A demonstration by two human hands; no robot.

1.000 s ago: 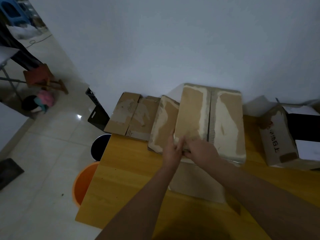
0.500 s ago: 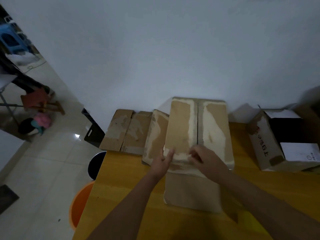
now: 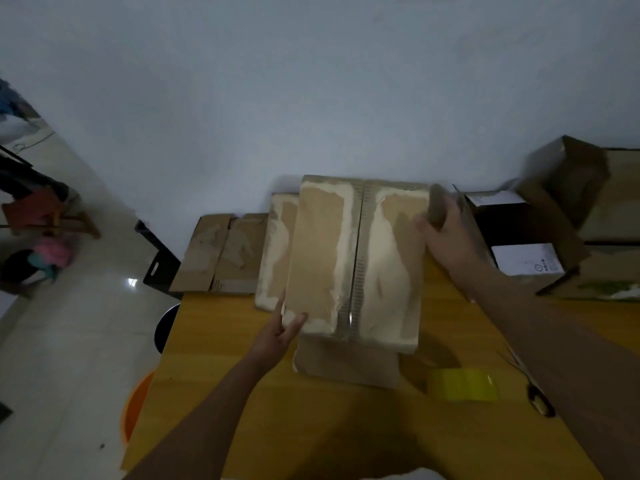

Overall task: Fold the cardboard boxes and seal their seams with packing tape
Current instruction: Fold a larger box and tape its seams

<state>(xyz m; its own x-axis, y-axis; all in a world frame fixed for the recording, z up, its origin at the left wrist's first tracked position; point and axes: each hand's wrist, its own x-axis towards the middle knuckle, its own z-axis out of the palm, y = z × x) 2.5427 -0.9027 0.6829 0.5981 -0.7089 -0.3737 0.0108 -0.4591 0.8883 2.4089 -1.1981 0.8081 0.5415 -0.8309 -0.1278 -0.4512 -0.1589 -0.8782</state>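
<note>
L hand (image 3: 277, 336) steadies box (image 3: 325, 251), prob

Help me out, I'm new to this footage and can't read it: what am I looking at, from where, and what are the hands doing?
No machine here: a person's two bare arms, filmed by a wide-angle camera on their head looking down. A cardboard box stands on a yellow wooden table, its top seam taped. The left hand touches its near left corner with straight fingers. The right hand grips a brown, blurred thing at the far right corner. A yellow tape roll and scissors lie nearby; flattened cardboard rests behind.
</note>
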